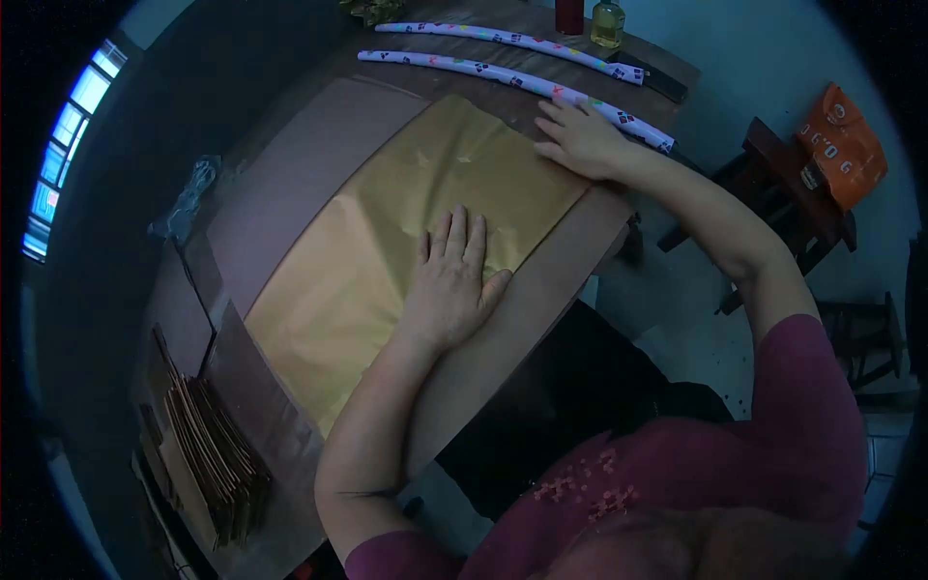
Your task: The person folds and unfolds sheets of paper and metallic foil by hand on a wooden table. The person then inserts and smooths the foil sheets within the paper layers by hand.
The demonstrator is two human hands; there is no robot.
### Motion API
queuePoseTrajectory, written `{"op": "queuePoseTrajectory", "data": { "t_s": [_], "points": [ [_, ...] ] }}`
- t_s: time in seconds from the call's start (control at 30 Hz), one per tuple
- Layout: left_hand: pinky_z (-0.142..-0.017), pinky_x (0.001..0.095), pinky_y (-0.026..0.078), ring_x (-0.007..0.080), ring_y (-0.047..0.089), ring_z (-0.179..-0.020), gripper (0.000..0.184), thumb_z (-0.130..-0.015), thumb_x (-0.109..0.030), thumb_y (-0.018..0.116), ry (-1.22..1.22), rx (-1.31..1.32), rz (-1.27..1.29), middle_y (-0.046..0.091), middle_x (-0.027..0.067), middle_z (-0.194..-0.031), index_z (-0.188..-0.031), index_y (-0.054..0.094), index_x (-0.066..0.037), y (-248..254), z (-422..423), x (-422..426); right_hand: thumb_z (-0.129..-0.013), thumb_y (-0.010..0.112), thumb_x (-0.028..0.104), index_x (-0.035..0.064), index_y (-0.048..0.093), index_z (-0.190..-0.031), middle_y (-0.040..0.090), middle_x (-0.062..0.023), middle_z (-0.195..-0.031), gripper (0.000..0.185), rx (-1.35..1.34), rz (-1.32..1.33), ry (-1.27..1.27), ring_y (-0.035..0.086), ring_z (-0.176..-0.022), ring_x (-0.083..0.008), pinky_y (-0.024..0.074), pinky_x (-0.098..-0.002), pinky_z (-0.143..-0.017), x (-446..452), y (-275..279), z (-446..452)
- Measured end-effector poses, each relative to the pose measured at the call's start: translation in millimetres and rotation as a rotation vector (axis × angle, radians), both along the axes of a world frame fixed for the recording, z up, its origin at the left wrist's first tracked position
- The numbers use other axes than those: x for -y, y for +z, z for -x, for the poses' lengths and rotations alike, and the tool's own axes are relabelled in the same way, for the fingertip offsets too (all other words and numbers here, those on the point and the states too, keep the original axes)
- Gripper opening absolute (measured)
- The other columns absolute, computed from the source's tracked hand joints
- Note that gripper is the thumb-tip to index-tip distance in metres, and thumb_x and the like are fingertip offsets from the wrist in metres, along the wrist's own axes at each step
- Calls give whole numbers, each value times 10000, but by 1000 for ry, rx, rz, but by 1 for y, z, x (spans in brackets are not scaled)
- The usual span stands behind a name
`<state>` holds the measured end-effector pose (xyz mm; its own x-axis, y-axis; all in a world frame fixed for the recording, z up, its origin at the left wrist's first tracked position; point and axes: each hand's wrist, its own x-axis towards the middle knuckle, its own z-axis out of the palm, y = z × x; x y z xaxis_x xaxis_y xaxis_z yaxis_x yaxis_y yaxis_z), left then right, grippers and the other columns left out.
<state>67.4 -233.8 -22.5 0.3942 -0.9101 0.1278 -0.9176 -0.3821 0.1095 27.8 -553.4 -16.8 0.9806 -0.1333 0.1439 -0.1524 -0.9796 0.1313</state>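
Note:
A sheet of shiny gold paper (329, 280), slightly creased, lies on top of a larger flat brownish sheet (290, 184) on the table. My left hand (449, 290) rests flat on the gold paper near its lower edge, fingers spread. At the paper's right end is my right hand (580, 140), its fingers apart, pointing toward a white patterned roll (483, 71). Whether those fingertips touch the roll I cannot tell. A second patterned roll (503, 37) lies just beyond the first.
A stack of folded brown cardboard (217, 454) stands at the table's lower left. Crumpled clear plastic (188, 198) lies on the left. Along the far edge are a yellowish bottle (608, 24) and a red container (569, 14). An orange bag (841, 145) sits on a wooden stool (797, 184).

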Motion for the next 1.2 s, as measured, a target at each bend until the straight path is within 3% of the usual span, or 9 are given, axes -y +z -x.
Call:
{"op": "queuePoseTrajectory", "data": {
  "t_s": [0.03, 0.1, 0.23, 0.47, 0.6, 0.73, 0.87, 1.0, 1.2],
  "points": [
    [-1205, 539, 139, 394, 180, -1495, 755, -995, -498, 419, -3, -3, -3, 239, 269, -1582, -1526, 274, 20, 0, 0, 0, -1001, 467, 476, 26, 469, -1421, 343, -226, -1542, 616, 3, 0, 4, 277, -1459, -348, 198, -482, -1201, 14, 3, -6],
    [-1206, 539, 135, 394, 177, -1495, 751, -996, -495, 418, 0, -3, -14, 238, 268, -1583, -1525, 278, 19, 0, 1, 0, -971, 558, 383, 22, 563, -1279, 484, -227, -1403, 475, 345, 129, 10, 434, -1340, -375, 361, -476, -1112, 39, 8, -19],
    [-1206, 547, 122, 393, 169, -1498, 747, -995, -489, 419, 5, 26, -9, 234, 265, -1585, -1519, 287, 27, 2, 2, 0, -941, 600, 318, 24, 584, -1124, 565, -197, -1190, 347, 164, -53, -191, 586, -1117, -387, 506, -480, -895, 61, 8, -49],
    [-1187, 526, 174, 385, 268, -1447, 737, -948, -506, 486, 26, 78, 46, 274, 209, -1579, -1534, 332, -88, 7, 6, -4, -890, 642, 389, 25, 632, -1142, 638, -216, -1148, 442, 50, -165, -76, 642, -1027, -361, 506, -472, -873, 76, 20, -79],
    [-1138, 509, 251, 372, 358, -1364, 747, -906, -526, 537, 75, 89, 89, 381, 196, -1493, -1520, 370, -133, 10, 9, -5, -835, 647, 414, -7, 641, -1096, 679, -170, -980, 496, 46, -883, -44, 656, -883, -290, 502, -419, -786, 18, 43, -21],
    [-1000, 471, 354, 346, 454, -1201, 664, -853, -507, 618, 84, 15, 185, 486, 170, -1271, -1346, 496, -80, 17, 12, -5, -852, 659, 244, -4, 572, -1225, 646, -112, -915, 456, 72, -888, 196, 627, -827, -187, 494, -322, -737, -60, 46, 59],
    [-912, 445, 387, 332, 484, -1085, 587, -826, -495, 662, 89, 13, 175, 503, 155, -1128, -1179, 540, -42, 12, 8, -6, -837, 664, 158, -11, 566, -1220, 663, -181, -936, 430, 124, -802, 244, 677, -810, -298, 520, -383, -723, -107, 41, 108],
    [-907, 446, 389, 337, 482, -1071, 606, -823, -511, 662, 86, 57, 256, 497, 158, -1106, -1169, 542, -28, 10, 7, -6, -820, 686, 159, 1, 578, -1200, 670, -187, -946, 425, 114, -652, 281, 680, -838, -345, 536, -423, -736, -120, 32, 143],
    [-972, 474, 375, 365, 462, -1161, 658, -828, -531, 650, 92, 36, 193, 480, 198, -1249, -1214, 533, -12, 5, 4, -6, -813, 697, 164, 23, 559, -1253, 657, -187, -975, 482, 112, -566, 243, 674, -855, -359, 544, -441, -732, -116, 22, 144]
  ]
}}
